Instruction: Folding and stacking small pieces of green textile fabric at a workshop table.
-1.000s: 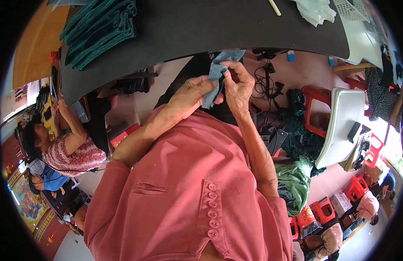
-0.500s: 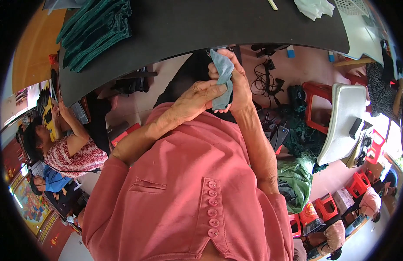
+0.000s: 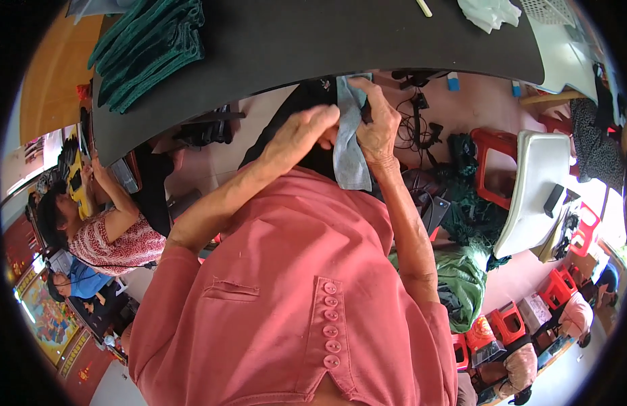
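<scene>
A grey-blue strip of cloth (image 3: 351, 159) hangs lengthwise between the table edge and my lap. My right hand (image 3: 378, 132) grips it from the right side, the index finger bent over its upper part and the other fingers partly behind it. Just left of the strip is my left hand (image 3: 301, 137), smeared by motion. Its thumb points toward the cloth's edge, and whether it touches the cloth is unclear. The cloth's lower end dangles loose over the front of my pink top.
A dark table (image 3: 313, 40) curves across in front of me, with folded dark green cloths (image 3: 151, 54) at its left and a white plastic bag (image 3: 489, 13) at its right. Red stools (image 3: 493, 162), cables (image 3: 415, 125) and a green sack (image 3: 459, 277) are on the right. A co-worker (image 3: 117, 230) sits left.
My left hand has come off the cloth and moved up and left. The strip, bunched between both hands before, now hangs longer and flatter from my right hand.
</scene>
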Action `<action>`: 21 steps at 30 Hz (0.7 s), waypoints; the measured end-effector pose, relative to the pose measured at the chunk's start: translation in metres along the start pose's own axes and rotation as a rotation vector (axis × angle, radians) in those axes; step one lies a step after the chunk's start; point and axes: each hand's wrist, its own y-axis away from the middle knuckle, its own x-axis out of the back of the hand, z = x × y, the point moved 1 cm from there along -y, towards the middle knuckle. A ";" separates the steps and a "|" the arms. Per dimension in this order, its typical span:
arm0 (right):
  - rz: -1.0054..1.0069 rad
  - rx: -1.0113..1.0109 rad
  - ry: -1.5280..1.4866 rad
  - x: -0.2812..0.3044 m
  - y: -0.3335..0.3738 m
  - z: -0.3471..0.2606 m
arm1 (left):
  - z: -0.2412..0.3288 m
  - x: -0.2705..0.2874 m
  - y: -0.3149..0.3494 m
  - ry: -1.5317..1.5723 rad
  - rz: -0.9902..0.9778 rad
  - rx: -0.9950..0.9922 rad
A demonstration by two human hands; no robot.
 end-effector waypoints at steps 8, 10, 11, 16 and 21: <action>0.082 -0.106 -0.096 -0.011 0.014 0.009 | -0.017 -0.005 0.004 -0.252 -0.109 -0.061; 0.126 -0.212 -0.121 -0.009 0.016 0.005 | -0.017 -0.010 0.007 -0.236 -0.053 -0.089; 0.147 -0.244 -0.247 -0.011 0.017 0.010 | -0.020 -0.008 0.007 -0.163 -0.094 -0.070; 0.132 -0.149 -0.382 -0.005 0.009 0.004 | -0.022 -0.005 -0.016 0.278 -0.041 0.067; 0.010 -0.188 -0.294 -0.007 0.011 0.013 | -0.028 -0.011 -0.020 0.099 -0.061 -0.108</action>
